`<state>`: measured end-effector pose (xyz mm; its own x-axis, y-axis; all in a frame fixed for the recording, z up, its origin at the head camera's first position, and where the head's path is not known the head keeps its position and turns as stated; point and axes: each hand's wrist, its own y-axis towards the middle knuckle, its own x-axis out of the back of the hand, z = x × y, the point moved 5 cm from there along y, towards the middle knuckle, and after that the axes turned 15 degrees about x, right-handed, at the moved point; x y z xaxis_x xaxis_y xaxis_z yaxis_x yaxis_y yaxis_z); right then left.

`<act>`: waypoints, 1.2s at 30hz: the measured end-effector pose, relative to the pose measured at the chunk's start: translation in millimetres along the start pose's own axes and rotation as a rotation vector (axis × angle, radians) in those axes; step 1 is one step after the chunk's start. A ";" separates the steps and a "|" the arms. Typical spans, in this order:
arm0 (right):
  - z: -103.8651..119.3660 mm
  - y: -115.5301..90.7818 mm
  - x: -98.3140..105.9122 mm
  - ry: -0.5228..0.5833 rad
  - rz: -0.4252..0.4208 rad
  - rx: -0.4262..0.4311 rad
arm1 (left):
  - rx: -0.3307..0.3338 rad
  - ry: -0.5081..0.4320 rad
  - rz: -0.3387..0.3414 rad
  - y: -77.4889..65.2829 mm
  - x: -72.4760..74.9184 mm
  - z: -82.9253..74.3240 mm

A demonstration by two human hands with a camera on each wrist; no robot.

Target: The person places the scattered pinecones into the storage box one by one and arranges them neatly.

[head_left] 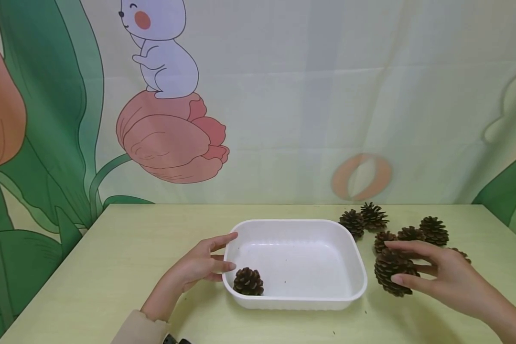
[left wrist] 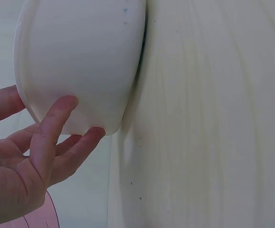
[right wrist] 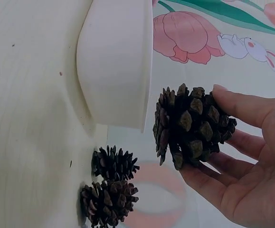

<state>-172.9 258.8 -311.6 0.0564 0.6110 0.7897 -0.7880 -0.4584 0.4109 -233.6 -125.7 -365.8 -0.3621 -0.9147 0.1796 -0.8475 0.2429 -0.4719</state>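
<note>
A white plastic tub point(head_left: 301, 303) stands on the table, with one pine cone point(head_left: 248, 282) in its near left corner. My left hand point(head_left: 204, 262) grips the tub's left end, fingertips over the rim and against the outer wall, as the left wrist view also shows. Beyond the tub's right side, my right hand point(head_left: 445, 272) holds a larger brown pine cone point(right wrist: 194, 124) between thumb and fingers. In the right wrist view this cone hangs above the table, beside the tub's wall point(right wrist: 116, 61).
Several more pine cones lie on the table right of the tub, among them one point(head_left: 434, 231) at the back right and one point(head_left: 351, 223) close by the tub's far right corner. A printed cloth point(head_left: 266, 119) hangs behind the table point(head_left: 155, 229). Small dark crumbs dot the tabletop.
</note>
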 end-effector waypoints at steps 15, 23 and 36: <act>26.3 18.7 -8.6 0.043 -0.033 0.103 | -0.008 -0.003 0.012 0.6 0.1 1.1; 41.9 32.1 -20.9 0.140 -0.028 0.186 | -0.009 -0.008 0.015 1.2 0.1 1.3; 57.4 50.6 -41.2 0.211 0.010 0.180 | -0.022 -0.011 0.033 1.0 -0.2 1.2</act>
<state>-180.0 173.4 -297.2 -0.0950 0.7182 0.6893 -0.6650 -0.5611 0.4929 -233.9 -125.6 -367.4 -0.3861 -0.9095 0.1542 -0.8435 0.2804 -0.4582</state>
